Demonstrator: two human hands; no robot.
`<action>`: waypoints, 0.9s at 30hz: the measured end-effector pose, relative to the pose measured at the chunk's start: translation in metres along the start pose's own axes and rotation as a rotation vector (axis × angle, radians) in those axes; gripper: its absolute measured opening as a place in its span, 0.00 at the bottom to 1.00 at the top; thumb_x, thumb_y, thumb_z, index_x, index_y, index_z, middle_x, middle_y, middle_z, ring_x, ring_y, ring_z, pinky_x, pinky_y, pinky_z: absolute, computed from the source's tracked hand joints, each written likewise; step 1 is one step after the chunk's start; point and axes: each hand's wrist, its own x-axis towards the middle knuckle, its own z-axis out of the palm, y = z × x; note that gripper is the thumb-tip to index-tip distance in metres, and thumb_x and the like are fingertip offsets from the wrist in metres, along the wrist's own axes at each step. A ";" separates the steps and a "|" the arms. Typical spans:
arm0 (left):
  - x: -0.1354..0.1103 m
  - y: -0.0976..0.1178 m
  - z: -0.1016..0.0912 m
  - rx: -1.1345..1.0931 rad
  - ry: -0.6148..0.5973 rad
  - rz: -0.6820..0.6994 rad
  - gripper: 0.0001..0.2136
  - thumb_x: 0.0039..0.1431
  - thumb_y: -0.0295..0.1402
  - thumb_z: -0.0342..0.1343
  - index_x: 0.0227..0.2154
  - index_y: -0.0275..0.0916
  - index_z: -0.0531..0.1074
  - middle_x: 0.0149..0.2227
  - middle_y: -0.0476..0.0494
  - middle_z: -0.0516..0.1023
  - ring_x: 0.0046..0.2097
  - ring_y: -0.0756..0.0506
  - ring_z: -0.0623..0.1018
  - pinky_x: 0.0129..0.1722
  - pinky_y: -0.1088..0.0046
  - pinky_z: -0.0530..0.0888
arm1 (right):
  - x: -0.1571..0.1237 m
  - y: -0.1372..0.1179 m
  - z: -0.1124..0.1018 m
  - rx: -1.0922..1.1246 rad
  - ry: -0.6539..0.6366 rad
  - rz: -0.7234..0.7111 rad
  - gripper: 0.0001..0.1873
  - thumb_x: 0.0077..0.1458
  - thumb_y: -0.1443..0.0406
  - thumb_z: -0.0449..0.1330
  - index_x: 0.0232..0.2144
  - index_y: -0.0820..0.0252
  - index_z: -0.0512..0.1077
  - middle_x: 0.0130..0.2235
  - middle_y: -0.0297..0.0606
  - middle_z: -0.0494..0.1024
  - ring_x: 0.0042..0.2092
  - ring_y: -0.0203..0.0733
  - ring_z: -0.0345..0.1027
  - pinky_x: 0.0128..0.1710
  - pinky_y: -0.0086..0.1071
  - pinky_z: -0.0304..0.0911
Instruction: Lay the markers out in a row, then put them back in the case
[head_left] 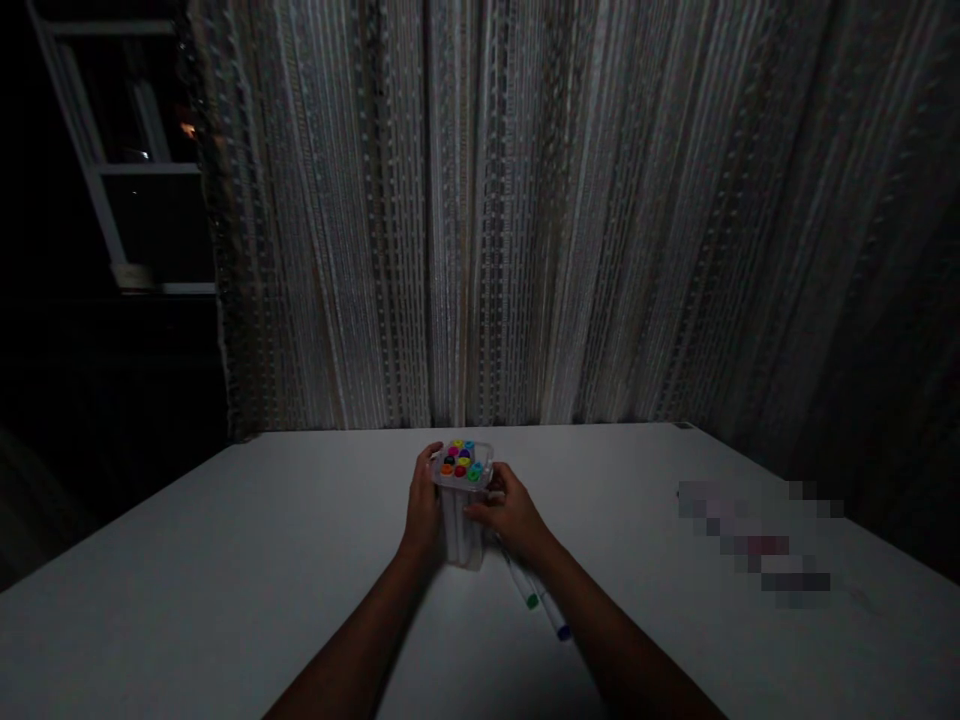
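Observation:
A clear plastic container stands upright on the white table, packed with markers whose coloured ends show at the top in orange, red, green, yellow, pink, purple and black. My left hand is wrapped along its left side. On the right side, my right hand has its fingers curled against the container, the thumb across its front near the rim. Under the right wrist lie two loose white markers, one with a green end and one with a dark blue end; their far ends are hidden by the hand.
The white table stretches to both sides. A blurred-out patch covers something on its right part. Behind the table's back edge hangs a striped curtain, with a dark window at the left.

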 end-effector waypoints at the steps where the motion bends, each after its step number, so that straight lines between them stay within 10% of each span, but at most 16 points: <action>1: -0.002 0.003 0.001 0.030 0.012 0.047 0.23 0.54 0.53 0.50 0.45 0.41 0.66 0.42 0.44 0.75 0.42 0.44 0.76 0.40 0.69 0.73 | 0.000 0.000 0.000 -0.039 0.017 -0.002 0.30 0.32 0.58 0.70 0.39 0.58 0.64 0.37 0.36 0.73 0.39 0.43 0.67 0.36 0.35 0.63; 15: -0.004 0.007 -0.009 0.130 -0.267 0.031 0.42 0.40 0.38 0.67 0.58 0.41 0.52 0.54 0.35 0.67 0.53 0.37 0.71 0.52 0.63 0.67 | -0.005 0.004 0.000 -0.245 0.038 -0.015 0.21 0.39 0.63 0.65 0.35 0.58 0.61 0.34 0.31 0.71 0.34 0.38 0.65 0.33 0.30 0.60; 22: -0.005 0.012 -0.005 0.125 -0.253 0.027 0.39 0.42 0.36 0.66 0.57 0.40 0.54 0.52 0.36 0.68 0.52 0.38 0.72 0.53 0.62 0.67 | -0.009 -0.026 -0.006 -0.486 0.195 -0.349 0.31 0.39 0.63 0.65 0.47 0.59 0.62 0.47 0.43 0.66 0.37 0.41 0.63 0.39 0.36 0.63; 27: -0.003 0.012 -0.006 0.061 -0.251 0.023 0.40 0.41 0.38 0.66 0.57 0.39 0.54 0.53 0.36 0.69 0.52 0.39 0.72 0.53 0.64 0.67 | -0.011 -0.064 -0.001 -0.580 0.050 -0.492 0.20 0.49 0.66 0.55 0.47 0.60 0.65 0.47 0.46 0.69 0.40 0.44 0.65 0.39 0.35 0.63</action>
